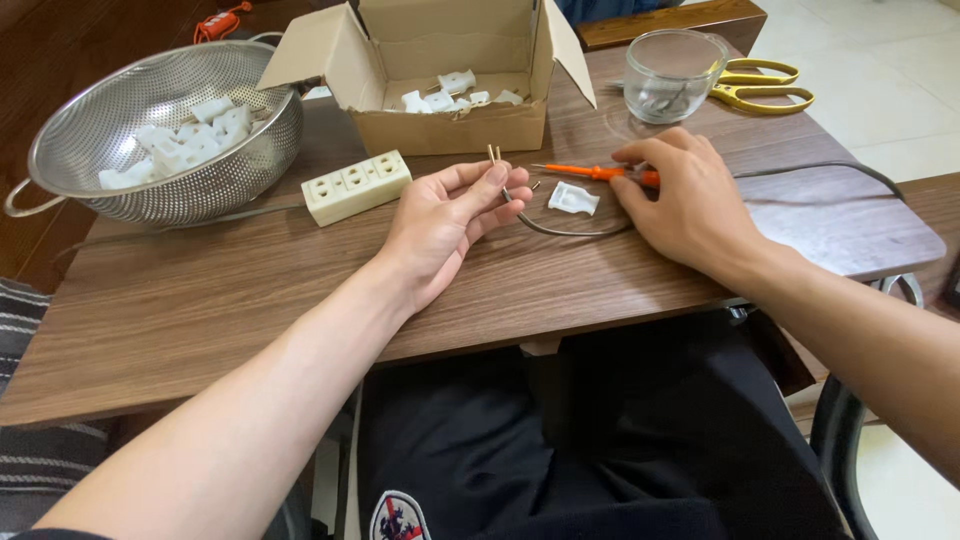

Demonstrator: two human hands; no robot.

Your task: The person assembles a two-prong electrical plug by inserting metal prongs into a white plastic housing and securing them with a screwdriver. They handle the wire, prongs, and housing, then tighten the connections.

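On table | left hand point(447, 225) pinches cable end point(497, 172) | right hand point(685, 195) grips screwdriver point(590, 172), handle hidden

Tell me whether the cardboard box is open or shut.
Open: the cardboard box has its flaps spread outward, and white plastic parts show inside it.
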